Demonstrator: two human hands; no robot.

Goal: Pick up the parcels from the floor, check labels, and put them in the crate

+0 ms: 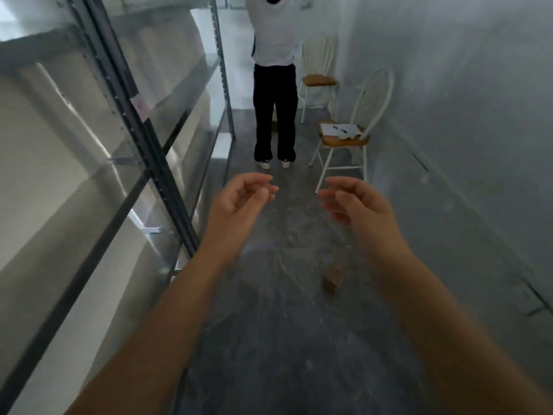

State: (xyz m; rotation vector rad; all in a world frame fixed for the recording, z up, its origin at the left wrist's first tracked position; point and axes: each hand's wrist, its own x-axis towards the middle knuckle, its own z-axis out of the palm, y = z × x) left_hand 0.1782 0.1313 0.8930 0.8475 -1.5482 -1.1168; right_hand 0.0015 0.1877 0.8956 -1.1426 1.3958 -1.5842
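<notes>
Both my arms reach forward over a dark grey floor [275, 339] in a narrow aisle. My left hand [239, 202] and my right hand [356, 205] face each other, fingers loosely curled and apart, holding nothing. A small brown parcel [333, 277], blurred, lies on the floor below my right wrist, apart from both hands. No crate is in view.
A tall grey metal shelving rack [143, 139] runs along the left. A person in a white top and black trousers [275, 115] stands ahead with their back to me. Two white chairs [347, 136] [317, 79] stand against the right wall, the nearer with papers on its seat.
</notes>
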